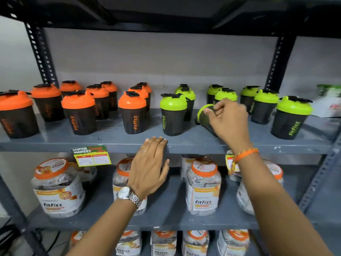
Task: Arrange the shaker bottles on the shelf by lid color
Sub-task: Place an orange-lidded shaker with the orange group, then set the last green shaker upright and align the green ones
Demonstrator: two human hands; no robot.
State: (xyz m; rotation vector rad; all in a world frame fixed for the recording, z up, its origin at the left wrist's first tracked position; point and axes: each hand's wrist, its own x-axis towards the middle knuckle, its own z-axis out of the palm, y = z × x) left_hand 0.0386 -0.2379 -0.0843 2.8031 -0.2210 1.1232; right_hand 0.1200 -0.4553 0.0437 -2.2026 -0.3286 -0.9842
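Several black shaker bottles with orange lids (132, 112) stand on the left half of the grey shelf (184, 145). On its right half stand several with green lids (173, 114). My right hand (227, 120) grips one green-lidded shaker bottle (205, 116), tilted far over with its lid pointing left, just above the shelf between the upright green ones. My left hand (149, 169) rests flat against the shelf's front edge, fingers together, holding nothing.
Another upright green-lidded bottle (290, 118) stands at the front right. Clear jars with orange lids (203, 185) fill the shelf below, and more jars sit under those. A green-and-yellow price tag (91, 156) hangs from the shelf edge. Black perforated uprights (39, 52) frame the rack.
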